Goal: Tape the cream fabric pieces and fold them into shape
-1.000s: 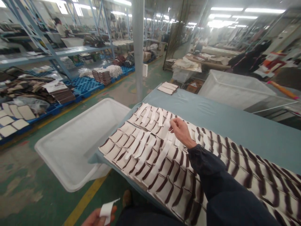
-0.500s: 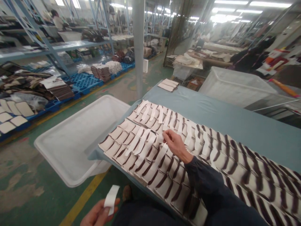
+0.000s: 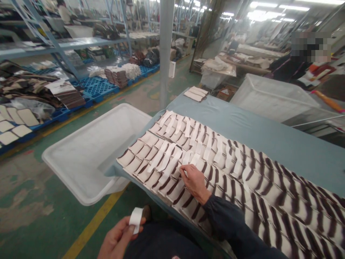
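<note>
Left hand [image 3: 117,235]: gripping one short, flat white strip [image 3: 136,218] beside the blue-green cloth-covered bench [image 3: 272,138]. Right hand [image 3: 195,181]: fingers bunched over rows of dark-edged cream panels [image 3: 229,185] on it; grip cannot be told.

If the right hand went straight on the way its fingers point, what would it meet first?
The right hand would probably meet the nearest white strip ahead, lying on the pale, dark-edged pieces; its height above them is unclear, so it might pass over.
</note>
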